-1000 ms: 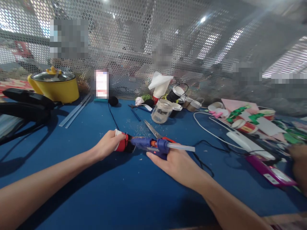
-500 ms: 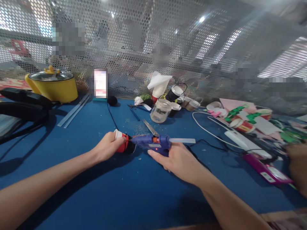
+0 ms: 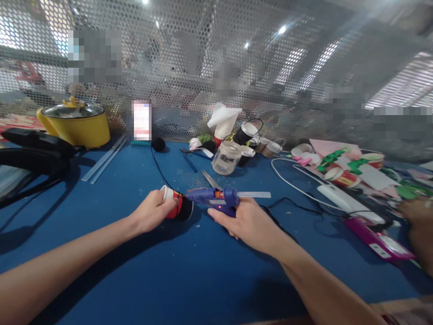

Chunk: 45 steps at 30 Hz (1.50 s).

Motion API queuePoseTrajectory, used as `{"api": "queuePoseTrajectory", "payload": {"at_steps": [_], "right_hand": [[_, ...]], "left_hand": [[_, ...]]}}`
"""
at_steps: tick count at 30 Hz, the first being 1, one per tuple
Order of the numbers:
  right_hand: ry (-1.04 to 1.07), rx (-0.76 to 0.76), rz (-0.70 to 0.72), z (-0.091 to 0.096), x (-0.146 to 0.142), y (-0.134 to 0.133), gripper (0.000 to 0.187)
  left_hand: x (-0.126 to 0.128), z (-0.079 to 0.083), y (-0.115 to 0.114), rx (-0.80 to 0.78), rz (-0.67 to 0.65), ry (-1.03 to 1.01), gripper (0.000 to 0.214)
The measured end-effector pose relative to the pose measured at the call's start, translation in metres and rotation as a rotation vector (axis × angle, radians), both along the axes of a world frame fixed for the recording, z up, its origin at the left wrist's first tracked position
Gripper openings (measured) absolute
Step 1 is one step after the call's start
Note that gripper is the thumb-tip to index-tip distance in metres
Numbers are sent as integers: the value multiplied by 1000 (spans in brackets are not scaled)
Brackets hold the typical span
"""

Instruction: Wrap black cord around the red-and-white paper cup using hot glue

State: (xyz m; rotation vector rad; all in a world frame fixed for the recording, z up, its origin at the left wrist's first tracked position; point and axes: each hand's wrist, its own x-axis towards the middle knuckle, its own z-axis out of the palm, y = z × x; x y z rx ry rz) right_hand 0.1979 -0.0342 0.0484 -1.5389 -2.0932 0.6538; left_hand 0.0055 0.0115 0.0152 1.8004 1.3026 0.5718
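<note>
My left hand is wrapped round a small red, white and black paper cup lying on its side on the blue table. My right hand grips a blue glue gun with a clear glue stick poking out of its back. The gun's nozzle points left and touches the cup's black end. A small red light glows on the gun. Scissors lie just behind the gun.
A yellow pot stands far left, black handles beside it. A glass jar, cups and tissue sit at the back. White cable, a pink case and paper scraps lie right. Another person's hand shows at the right edge.
The glue gun has risen slightly and levelled out, its nozzle staying against the cup. The cup has turned a little in my left hand.
</note>
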Motion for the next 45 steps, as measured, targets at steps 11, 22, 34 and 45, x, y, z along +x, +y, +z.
{"api": "queuePoseTrajectory", "payload": {"at_steps": [11, 22, 34, 45], "right_hand": [[-11, 22, 6, 0, 0, -1, 27], [-54, 20, 22, 0, 1, -10, 23], [0, -1, 53, -2, 1, -11, 19], [705, -50, -223, 3, 34, 38, 15]], "left_hand": [[-1, -1, 1, -9, 4, -8, 24], [0, -5, 7, -104, 57, -150, 21], [1, -6, 8, -163, 122, -224, 22], [2, -3, 1, -25, 66, -94, 24]]}}
